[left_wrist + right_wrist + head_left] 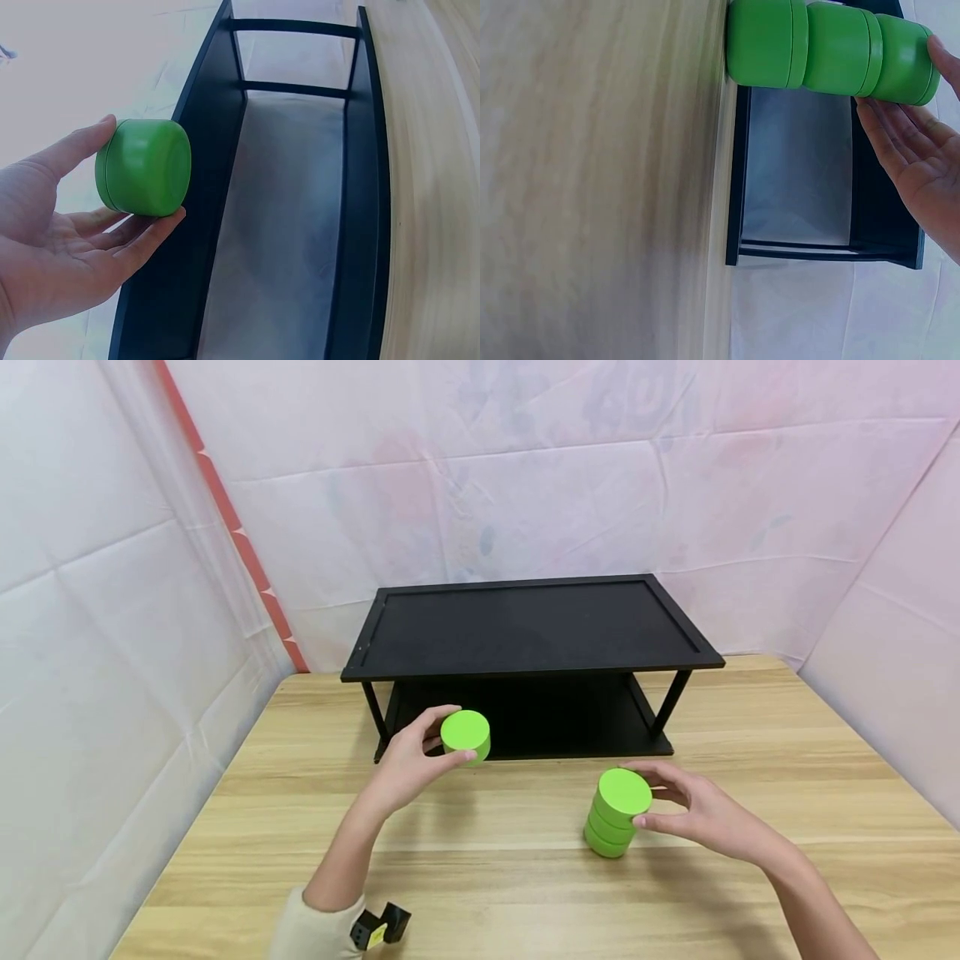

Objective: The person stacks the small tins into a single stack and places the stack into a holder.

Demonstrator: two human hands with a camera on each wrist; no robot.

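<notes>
In the head view my left hand [415, 760] holds a small round green tin [465, 732] by its sides, raised in front of the black shelf. The left wrist view shows the thumb on the lid end of this lidded tin [144, 166] and the fingers under its other side. To the right, three matching green tins stand stacked on the table, leaning slightly. My right hand [693, 810] pinches the top tin [625, 793] between thumb and fingers. Below it are the middle tin [842, 49] and the bottom tin [763, 43], seen sideways in the right wrist view.
A black two-tier shelf [525, 627] stands at the back of the wooden table [495, 902]. Pale sheeting [540, 502] hangs behind and at both sides, with a red strip at the left. A small black device [380, 927] sits at the left cuff.
</notes>
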